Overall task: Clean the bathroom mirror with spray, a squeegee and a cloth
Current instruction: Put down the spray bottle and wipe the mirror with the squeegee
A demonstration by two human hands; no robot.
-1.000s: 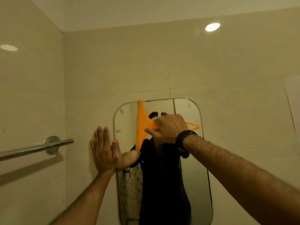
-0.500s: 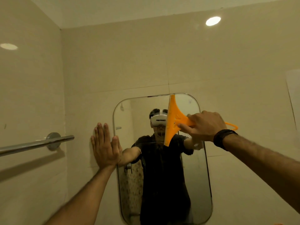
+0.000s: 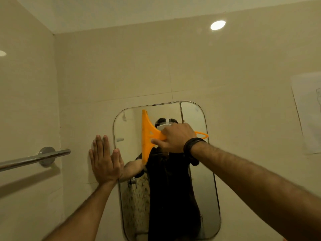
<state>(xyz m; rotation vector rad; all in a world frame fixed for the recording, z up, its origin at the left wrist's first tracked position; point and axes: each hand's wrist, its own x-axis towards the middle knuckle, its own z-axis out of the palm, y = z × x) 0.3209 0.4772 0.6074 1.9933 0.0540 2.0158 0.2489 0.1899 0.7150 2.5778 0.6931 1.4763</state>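
A tall mirror (image 3: 203,197) with rounded corners hangs on the beige tiled wall. My right hand (image 3: 175,138) grips the handle of an orange squeegee (image 3: 145,136). Its blade stands upright against the upper left part of the glass. My left hand (image 3: 104,159) lies flat with straight fingers on the wall at the mirror's left edge. The glass reflects a person in dark clothes. No spray bottle or cloth is in view.
A chrome towel bar (image 3: 34,158) juts from the left wall, close to my left hand. A sheet of paper (image 3: 309,112) hangs on the wall at the right. A round ceiling light (image 3: 218,25) is reflected on the tiles above.
My right hand swept the squeegee from the mirror's left to its upper right, then back to the upper left part. My left hand stayed flat on the wall.
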